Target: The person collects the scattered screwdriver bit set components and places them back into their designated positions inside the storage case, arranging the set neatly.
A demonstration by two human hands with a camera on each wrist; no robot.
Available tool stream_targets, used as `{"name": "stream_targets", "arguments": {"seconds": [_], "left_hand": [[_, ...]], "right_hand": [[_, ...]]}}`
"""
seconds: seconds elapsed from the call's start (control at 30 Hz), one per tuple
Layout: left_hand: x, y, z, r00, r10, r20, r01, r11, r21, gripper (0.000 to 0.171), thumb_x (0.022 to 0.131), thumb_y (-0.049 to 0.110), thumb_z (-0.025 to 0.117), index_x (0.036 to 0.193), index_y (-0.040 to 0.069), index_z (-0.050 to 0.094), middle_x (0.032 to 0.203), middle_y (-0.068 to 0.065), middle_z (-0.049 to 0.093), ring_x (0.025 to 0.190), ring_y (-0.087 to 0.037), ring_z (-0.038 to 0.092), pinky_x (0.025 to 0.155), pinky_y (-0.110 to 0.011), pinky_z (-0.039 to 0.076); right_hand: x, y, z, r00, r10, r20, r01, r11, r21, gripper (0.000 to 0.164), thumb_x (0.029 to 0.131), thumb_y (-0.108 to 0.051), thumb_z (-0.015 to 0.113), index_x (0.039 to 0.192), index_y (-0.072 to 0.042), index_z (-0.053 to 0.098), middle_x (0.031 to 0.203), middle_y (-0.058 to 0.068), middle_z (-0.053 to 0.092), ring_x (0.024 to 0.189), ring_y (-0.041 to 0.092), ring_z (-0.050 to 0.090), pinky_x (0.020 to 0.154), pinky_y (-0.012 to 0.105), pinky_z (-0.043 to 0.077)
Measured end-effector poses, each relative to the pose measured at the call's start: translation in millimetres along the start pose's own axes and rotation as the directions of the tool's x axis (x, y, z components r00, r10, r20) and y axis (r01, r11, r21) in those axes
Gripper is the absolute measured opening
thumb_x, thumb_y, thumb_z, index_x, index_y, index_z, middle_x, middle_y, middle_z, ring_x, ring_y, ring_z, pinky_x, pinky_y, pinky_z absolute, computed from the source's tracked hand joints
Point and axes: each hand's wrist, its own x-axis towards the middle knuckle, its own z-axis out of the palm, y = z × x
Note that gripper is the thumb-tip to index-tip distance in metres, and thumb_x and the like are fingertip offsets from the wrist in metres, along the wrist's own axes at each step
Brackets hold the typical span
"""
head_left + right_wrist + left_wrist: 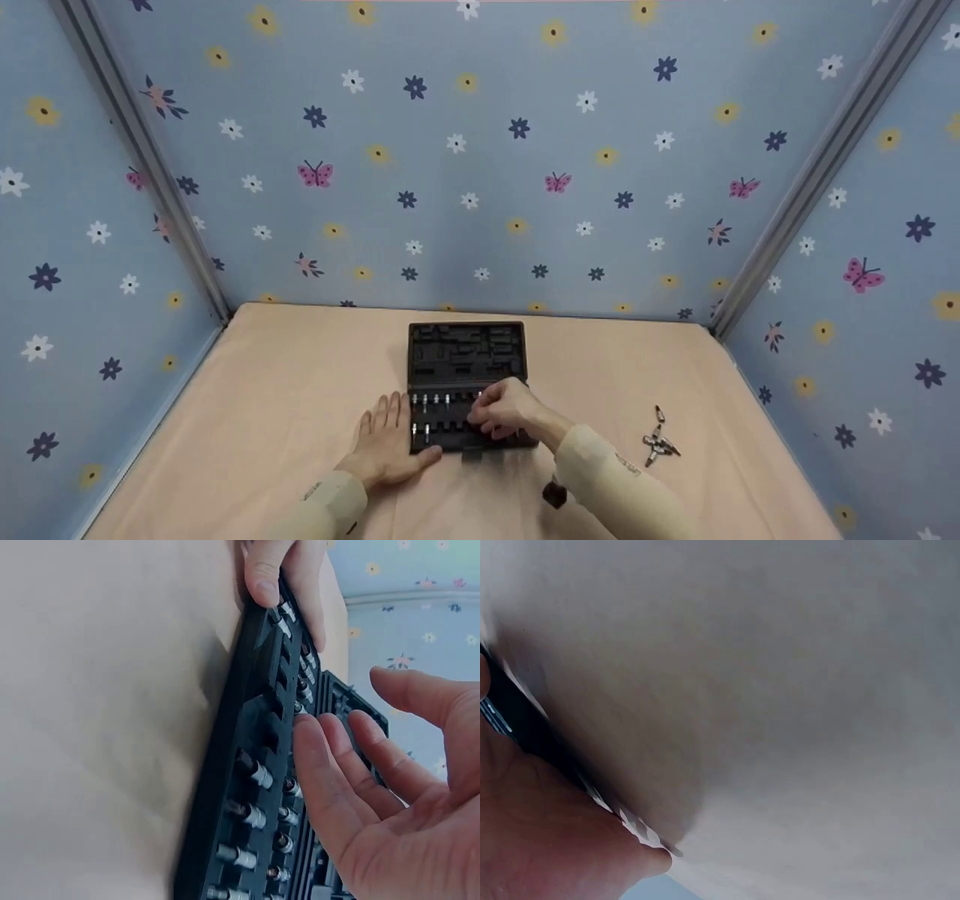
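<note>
A black bit-socket case (472, 444) lies open on the table, its lid leaning back behind the base. Rows of silver bit sockets (255, 817) stand in its slots, with gaps between some of them. My left hand (388, 442) rests with fingers extended along the case's left side, thumb (264, 585) by the front corner. Over the right half of the base is my right hand (506, 409). In the right wrist view its fingers are loosely bent, one fingertip right at a socket in the back row, and the thumb stands apart from them.
Several loose bit sockets (658, 444) lie in a small pile on the table to the right, beyond the right forearm. A small dark object (555, 495) shows beside the right sleeve. Flower-patterned walls (480, 150) enclose the table (285, 375) at the back and sides.
</note>
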Motion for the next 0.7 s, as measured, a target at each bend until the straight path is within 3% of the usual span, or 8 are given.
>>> {"name": "stream_targets", "arguments": {"seconds": [0.17,0.4,0.7], "left_hand": [[0.2,0.3,0.2,1.0,0.012,-0.006,-0.012,1.0,-0.004,0.13,0.099,0.081,0.062,0.176,-0.01,0.01,0.186,-0.036,0.008,0.175,-0.056,0.006,0.141,-0.075,0.007],[0.3,-2.3,-2.5,1.0,0.02,-0.014,-0.02,1.0,-0.003,0.131,0.099,0.081,0.063,0.176,-0.01,0.009,0.186,-0.036,0.007,0.175,-0.057,0.005,0.14,-0.076,0.007],[1.8,-0.3,0.8,1.0,0.012,0.006,-0.012,1.0,-0.001,0.132,0.099,0.084,0.06,0.177,-0.009,0.008,0.187,-0.035,0.006,0.176,-0.056,0.005,0.141,-0.075,0.007]], "right_hand": [[-18,11,-10,1.0,-0.017,0.016,0.018,1.0,-0.025,0.012,0.093,-0.017,0.091,0.101,-0.008,0.085,0.096,0.013,0.087,0.079,0.017,0.081,0.074,0.04,0.072],[-46,33,-29,0.998,-0.053,0.039,0.054,0.998,-0.022,0.013,0.092,-0.011,0.088,0.1,-0.003,0.083,0.087,0.0,0.081,0.074,0.011,0.077,0.07,0.036,0.071],[-81,57,-53,0.993,-0.112,0.028,0.114,0.991,-0.074,0.017,0.089,-0.009,0.087,0.101,0.002,0.082,0.084,0.0,0.076,0.072,0.009,0.069,0.063,0.025,0.064]]}}
